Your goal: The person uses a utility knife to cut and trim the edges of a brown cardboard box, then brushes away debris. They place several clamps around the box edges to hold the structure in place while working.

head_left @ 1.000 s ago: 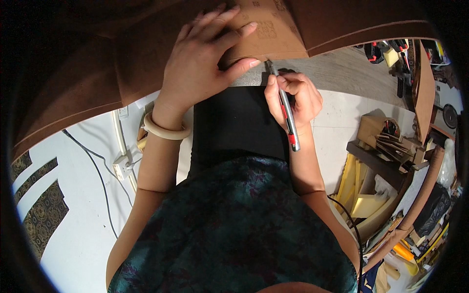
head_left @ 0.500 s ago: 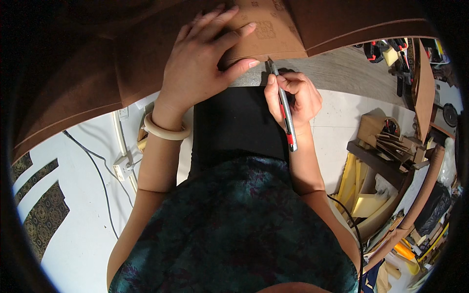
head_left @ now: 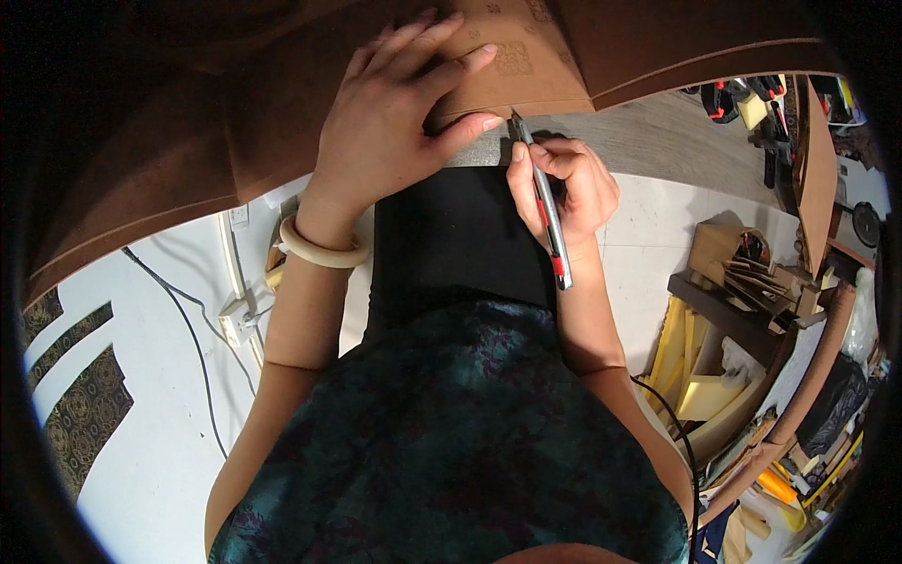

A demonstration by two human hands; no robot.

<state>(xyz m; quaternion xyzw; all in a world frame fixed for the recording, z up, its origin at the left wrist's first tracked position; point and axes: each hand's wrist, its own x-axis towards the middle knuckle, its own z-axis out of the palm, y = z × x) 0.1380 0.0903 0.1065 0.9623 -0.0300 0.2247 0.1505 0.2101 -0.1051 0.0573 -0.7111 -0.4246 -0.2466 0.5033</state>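
A large brown sheet of leather-like material drapes across the top of the view. Its lighter tan panel, stamped with dark patterns, lies over the grey wood-grain tabletop. My left hand rests flat on this panel with fingers spread and the thumb along its near edge. In my right hand is a slim grey utility knife with red parts, gripped like a pen. The knife's tip meets the panel's near edge, just right of my left thumb.
At the right, clamps lie on the tabletop. Below them stands a dark-edged bin with brown and yellow offcuts. A black cable and a power socket are at the left. Patterned pieces lie lower left.
The knife's tip has shifted very slightly left along the panel's edge. My left hand and the panel have moved a touch to the right.
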